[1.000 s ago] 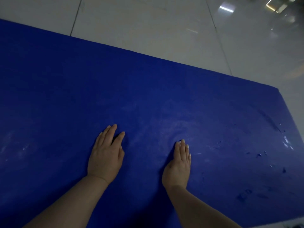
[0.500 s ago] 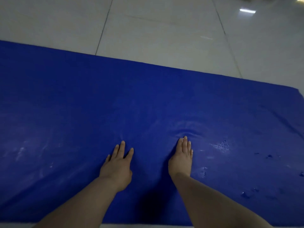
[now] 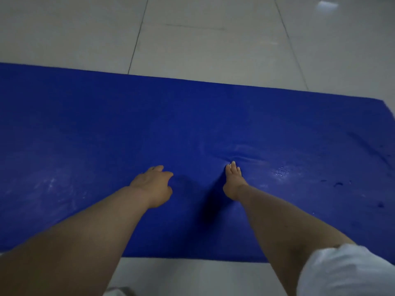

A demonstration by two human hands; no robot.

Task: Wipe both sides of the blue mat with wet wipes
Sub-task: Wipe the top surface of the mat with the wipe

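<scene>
- Since 1.0 s ago: both hands have slid back toward the person over the blue mat; mat's near edge and more floor are now in view.
- Blue mat: flat on pale tiled floor, spanning the frame; far-right corner visible.
- Right hand: fingers straight and together, tips pressing the mat, which ripples just ahead of them.
- Left hand: fingers loosely curled, holding nothing, at or just above the mat; contact unclear.
- Progress (est.): wet sheen and droplets right of the R hand, pale streaks at left, suggest top side wiped at least in part. No wipe visible. Underside probably still to do.
- Writing/brands: none legible.
- White sleeve at lower right.
</scene>
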